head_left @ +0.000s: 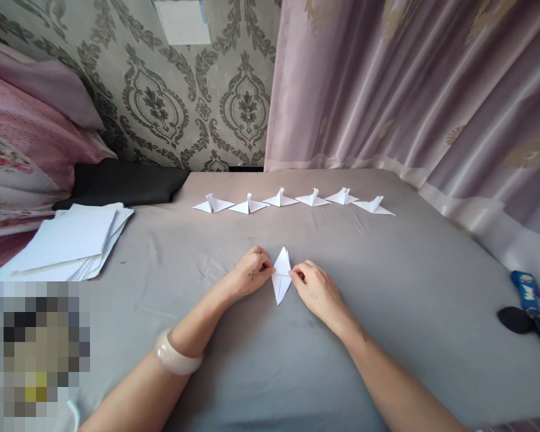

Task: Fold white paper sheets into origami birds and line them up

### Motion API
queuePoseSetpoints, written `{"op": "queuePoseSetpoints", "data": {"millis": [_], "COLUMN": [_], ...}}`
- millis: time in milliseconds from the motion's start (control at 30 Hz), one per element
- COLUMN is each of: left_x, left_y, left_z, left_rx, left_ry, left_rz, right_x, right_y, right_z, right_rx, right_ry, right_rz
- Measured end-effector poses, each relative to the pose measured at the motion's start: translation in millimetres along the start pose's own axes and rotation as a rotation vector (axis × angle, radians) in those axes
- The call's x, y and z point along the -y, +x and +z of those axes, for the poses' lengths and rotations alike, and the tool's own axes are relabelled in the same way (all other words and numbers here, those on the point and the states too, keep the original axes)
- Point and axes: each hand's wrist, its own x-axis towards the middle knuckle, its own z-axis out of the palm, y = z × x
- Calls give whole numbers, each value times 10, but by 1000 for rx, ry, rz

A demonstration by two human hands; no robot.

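A diamond-shaped piece of folded white paper (pixel 281 279) is between my two hands, low over the grey cloth. My left hand (pixel 254 271) pinches its left corner between thumb and fingers. The opposite corner is pinched by my right hand (pixel 314 287). A crease crosses the middle of the paper, and a second layer shows at its upper right edge. Beyond the hands stands a row of several folded white paper cranes, with one crane (pixel 210 204) at the left end and another crane (pixel 375 206) at the right end.
A stack of white paper sheets (pixel 67 237) lies at the left, in front of a black folded item (pixel 130 183). Near the right edge are a blue packet (pixel 525 291) and a dark oval object (pixel 515 320). Pinkish curtains (pixel 351 84) hang behind the grey cloth surface (pixel 414 288).
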Motion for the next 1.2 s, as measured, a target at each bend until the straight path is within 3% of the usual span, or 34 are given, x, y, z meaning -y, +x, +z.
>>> {"op": "queuePoseSetpoints", "data": {"millis": [567, 1000, 1200], "left_x": [-10, 35, 31], "left_y": [3, 12, 24], "left_z": [11, 83, 103], "left_rx": [-13, -47, -31], "left_ry": [-13, 38, 84], "left_rz": [1, 32, -15], "right_x": [-3, 15, 19], "right_y": [-20, -20, -29], "right_z": [18, 36, 61], "right_rx": [-27, -37, -53], "right_ry": [-74, -75, -85], "right_rz": [-57, -27, -29]}}
